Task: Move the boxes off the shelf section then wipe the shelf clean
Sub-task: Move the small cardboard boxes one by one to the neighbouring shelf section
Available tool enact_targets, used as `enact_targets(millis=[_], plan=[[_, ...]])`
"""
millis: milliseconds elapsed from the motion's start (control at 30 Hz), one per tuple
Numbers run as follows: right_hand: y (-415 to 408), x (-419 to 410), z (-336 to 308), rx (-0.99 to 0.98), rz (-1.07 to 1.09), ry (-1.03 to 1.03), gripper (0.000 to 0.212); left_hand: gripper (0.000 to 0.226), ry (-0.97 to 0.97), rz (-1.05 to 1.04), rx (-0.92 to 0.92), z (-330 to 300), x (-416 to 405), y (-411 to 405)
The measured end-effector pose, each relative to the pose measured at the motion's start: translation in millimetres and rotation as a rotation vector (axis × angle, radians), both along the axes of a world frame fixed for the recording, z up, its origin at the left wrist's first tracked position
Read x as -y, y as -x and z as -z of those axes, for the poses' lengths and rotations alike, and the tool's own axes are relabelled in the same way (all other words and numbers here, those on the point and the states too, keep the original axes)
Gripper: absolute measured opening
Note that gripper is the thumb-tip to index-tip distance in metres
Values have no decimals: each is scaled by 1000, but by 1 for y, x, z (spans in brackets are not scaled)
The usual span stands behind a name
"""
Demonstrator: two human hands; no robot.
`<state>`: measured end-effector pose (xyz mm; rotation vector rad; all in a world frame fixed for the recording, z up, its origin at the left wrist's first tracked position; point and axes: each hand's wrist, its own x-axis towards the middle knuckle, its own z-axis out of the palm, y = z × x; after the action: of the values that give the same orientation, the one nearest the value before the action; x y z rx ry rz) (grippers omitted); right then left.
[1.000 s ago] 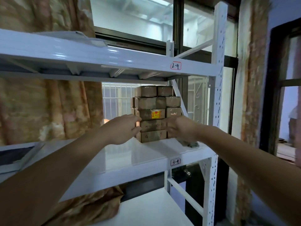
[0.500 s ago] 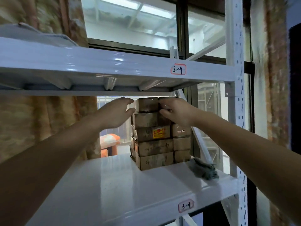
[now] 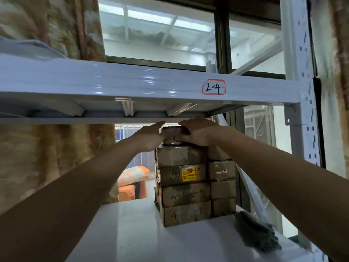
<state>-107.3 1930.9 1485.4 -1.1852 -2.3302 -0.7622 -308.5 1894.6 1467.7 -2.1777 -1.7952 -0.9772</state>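
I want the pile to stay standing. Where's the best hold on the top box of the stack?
Hold the top box by its two short ends, left hand and right hand opposite, and draw it forward: the upper shelf sits close above it, leaving little room to lift.

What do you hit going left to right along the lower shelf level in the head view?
Patterned curtain → orange item behind the shelf → stack of boxes → grey cloth → white upright post.
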Motion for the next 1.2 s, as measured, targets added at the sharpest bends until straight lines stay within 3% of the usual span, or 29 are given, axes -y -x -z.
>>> enact_targets(millis=[600, 833, 967, 1200], plan=[[0, -10, 15, -59, -70, -94, 65, 52, -224, 29, 38, 22, -17, -7], [-4, -19, 13, -140, -72, 0, 51, 44, -283, -2, -114, 25, -19, -2], [-4, -21, 13, -190, -72, 9, 57, 40, -320, -5, -136, 28, -17, 4], [-2, -13, 10, -136, -42, -24, 53, 43, -336, 41, -32, 32, -15, 2]])
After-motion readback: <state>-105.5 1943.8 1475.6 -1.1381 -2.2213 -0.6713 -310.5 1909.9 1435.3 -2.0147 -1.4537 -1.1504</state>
